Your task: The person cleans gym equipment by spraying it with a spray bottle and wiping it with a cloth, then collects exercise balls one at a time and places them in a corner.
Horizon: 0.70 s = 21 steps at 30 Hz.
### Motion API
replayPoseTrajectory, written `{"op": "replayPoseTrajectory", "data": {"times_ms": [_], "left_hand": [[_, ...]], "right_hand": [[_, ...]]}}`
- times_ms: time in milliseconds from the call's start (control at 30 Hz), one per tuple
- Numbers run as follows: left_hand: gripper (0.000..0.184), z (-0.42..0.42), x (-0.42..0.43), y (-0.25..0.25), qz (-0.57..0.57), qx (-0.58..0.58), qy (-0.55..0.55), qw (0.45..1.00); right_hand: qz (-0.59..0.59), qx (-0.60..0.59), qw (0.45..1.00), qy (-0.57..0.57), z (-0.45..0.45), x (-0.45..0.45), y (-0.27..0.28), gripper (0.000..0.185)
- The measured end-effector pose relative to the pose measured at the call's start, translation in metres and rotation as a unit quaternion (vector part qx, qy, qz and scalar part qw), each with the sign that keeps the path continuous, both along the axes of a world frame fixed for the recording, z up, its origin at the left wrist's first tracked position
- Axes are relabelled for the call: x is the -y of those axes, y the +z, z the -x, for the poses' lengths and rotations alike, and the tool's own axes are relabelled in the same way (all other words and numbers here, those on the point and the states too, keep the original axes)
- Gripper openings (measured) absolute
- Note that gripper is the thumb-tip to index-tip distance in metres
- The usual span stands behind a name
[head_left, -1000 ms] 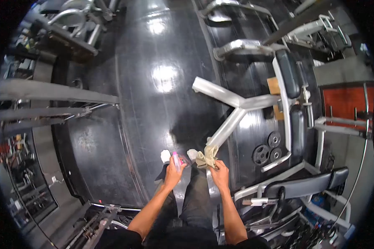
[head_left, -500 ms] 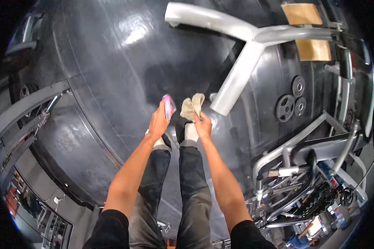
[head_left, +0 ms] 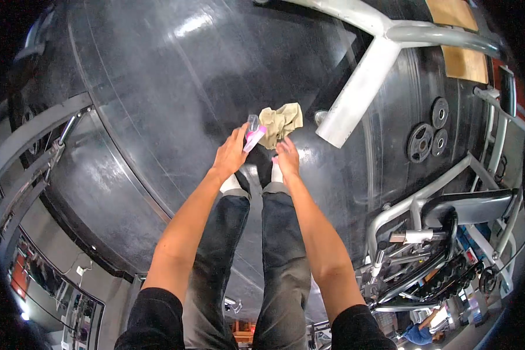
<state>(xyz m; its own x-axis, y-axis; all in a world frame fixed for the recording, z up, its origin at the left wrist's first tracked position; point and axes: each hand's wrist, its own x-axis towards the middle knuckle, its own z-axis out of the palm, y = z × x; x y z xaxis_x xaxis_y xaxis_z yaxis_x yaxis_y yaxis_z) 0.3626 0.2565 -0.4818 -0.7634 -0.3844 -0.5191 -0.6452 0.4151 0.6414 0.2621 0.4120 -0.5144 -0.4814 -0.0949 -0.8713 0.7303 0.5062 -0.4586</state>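
Observation:
My left hand (head_left: 232,153) is closed around a small pink-and-clear plastic bottle (head_left: 254,139), held tilted in front of my legs. Just right of the bottle is a crumpled beige cloth (head_left: 282,122), partly spread out. At the cloth's lower edge, my right hand (head_left: 287,158) has its fingers curled and appears to pinch it; the fingertips are slightly blurred. Bottle and cloth overlap in the view, and I cannot tell whether they touch. Both hands are above the dark floor, near my feet.
A thick silver metal frame (head_left: 361,87) stands at the upper right, with wooden boards (head_left: 464,63) beyond it. Several weight plates (head_left: 420,143) lie on the floor. Gym machines (head_left: 426,233) fill the lower right, where a person in blue (head_left: 417,335) is visible. Another metal frame (head_left: 38,140) is at left.
The cloth has opened out and risen farther from me, closer to the bottle. The bottle has tilted to the right. The view has shifted, moving the metal frame and plates rightward.

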Motion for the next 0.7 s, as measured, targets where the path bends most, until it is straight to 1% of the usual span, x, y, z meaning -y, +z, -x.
{"op": "replayPoseTrajectory", "data": {"times_ms": [67,100,133,167,200,267,333,400,433,500,533,600,700], "left_hand": [[0.072,-0.011,-0.002,0.011,-0.018,0.036,0.01,0.999],[0.072,-0.017,-0.002,0.02,-0.036,0.063,0.034,0.997],[0.072,-0.03,-0.006,0.022,-0.029,0.057,0.038,0.997],[0.07,-0.047,-0.011,0.022,-0.045,0.031,0.079,0.995],[0.067,-0.057,-0.012,0.032,-0.057,0.002,0.12,0.991],[0.063,-0.07,-0.014,0.081,-0.118,0.02,0.217,0.969],[0.063,-0.092,-0.023,0.131,-0.119,-0.007,0.268,0.956],[0.062,-0.106,-0.03,0.198,-0.222,0.017,0.363,0.905],[0.062,-0.114,-0.037,0.228,-0.256,-0.01,0.402,0.879],[0.065,-0.125,-0.04,0.291,-0.299,-0.048,0.432,0.849],[0.067,-0.13,-0.037,0.322,-0.305,-0.048,0.434,0.846],[0.069,-0.145,-0.031,0.369,-0.291,-0.079,0.433,0.849],[0.071,-0.162,-0.003,0.427,-0.259,-0.131,0.422,0.859]], "right_hand": [[0.011,0.009,1.0,0.017,-0.005,-0.007,0.023,0.05],[0.003,0.034,0.999,0.016,-0.005,-0.005,0.043,0.047],[-0.004,0.059,0.998,0.016,-0.006,-0.004,0.064,0.045],[0.018,0.075,0.997,-0.012,-0.01,-0.01,0.072,0.044],[0.044,0.091,0.994,-0.038,-0.012,-0.013,0.082,0.043],[0.074,0.085,0.993,-0.046,-0.013,-0.006,0.128,0.041],[0.119,0.08,0.989,-0.034,-0.014,-0.002,0.175,0.038],[0.136,0.065,0.988,-0.021,-0.013,0.009,0.238,0.033],[0.149,0.041,0.988,0.007,-0.014,0.012,0.267,0.031],[0.154,-0.02,0.986,0.053,-0.011,0.018,0.326,0.027],[0.15,-0.054,0.985,0.071,-0.01,0.025,0.359,0.026],[0.18,-0.122,0.97,0.109,-0.005,0.038,0.419,0.026],[0.224,-0.173,0.947,0.153,0.004,0.053,0.49,0.026]]}}
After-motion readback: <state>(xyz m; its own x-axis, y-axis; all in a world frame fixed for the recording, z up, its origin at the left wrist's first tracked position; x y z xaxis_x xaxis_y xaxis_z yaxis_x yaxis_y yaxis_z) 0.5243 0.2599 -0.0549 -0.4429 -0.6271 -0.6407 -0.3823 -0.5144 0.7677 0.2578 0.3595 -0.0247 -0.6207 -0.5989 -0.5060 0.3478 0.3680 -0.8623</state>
